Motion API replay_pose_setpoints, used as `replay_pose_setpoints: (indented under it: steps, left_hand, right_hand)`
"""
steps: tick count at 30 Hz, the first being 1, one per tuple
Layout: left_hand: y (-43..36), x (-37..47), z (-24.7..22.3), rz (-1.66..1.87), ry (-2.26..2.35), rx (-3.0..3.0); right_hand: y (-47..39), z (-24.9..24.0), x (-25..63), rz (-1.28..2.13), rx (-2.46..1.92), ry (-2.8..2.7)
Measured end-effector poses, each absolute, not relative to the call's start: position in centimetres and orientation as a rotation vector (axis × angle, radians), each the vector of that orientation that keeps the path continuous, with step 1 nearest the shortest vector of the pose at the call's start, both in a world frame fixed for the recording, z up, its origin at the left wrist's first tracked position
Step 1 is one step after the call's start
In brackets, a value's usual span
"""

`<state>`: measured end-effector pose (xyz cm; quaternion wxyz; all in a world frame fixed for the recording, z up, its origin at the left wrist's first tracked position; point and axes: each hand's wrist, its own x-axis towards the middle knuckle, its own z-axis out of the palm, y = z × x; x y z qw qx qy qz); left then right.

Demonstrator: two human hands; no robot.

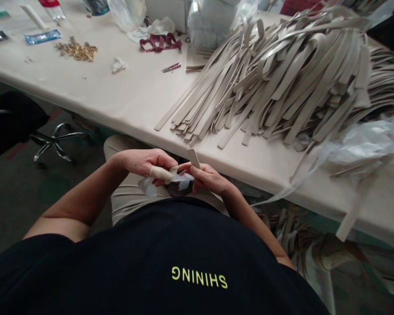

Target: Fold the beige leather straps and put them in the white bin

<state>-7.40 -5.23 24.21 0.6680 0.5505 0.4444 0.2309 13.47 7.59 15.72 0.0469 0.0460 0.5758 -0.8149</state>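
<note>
Over my lap, close to the table's front edge, my two hands nearly touch. My left hand (151, 165), with finger cots on some of its fingers, is closed in a pinch on a thin whitish film strip (183, 177). My right hand (209, 178) is closed on a beige strap (193, 158), whose end sticks up above the thumb. The rest of that strap is mostly hidden behind my hand. On the table beyond lies a large heap of similar beige straps (276, 83), with several ends pointing towards me.
On the table (118, 100) are small gold metal parts (77, 50), crumpled white paper (118, 65), thread snips (171, 67), a dark red strap (160, 43) and a blue packet (43, 36). Clear plastic (374, 142) lies right. An office chair (55, 140) stands left; more straps hang below the table.
</note>
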Motion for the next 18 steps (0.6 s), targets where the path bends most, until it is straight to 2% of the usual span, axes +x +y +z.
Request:
replay_pose_setpoints:
  steps: [4, 14, 18]
  left_hand:
    - [-6.2, -9.5, 24.6, 0.568, 1.262, 1.218]
    - [-7.8, -13.4, 19.8, 0.713, 1.645, 1.104]
    - [-7.7, -11.8, 17.0, 1.065, 2.17, 1.112]
  right_hand:
    - [7.8, 14.8, 14.2, -2.421, 0.021, 1.679]
    - [6.5, 13.3, 17.5, -2.305, 0.427, 1.668]
    - [6.4, 13.1, 17.2, -2.423, 0.673, 1.738]
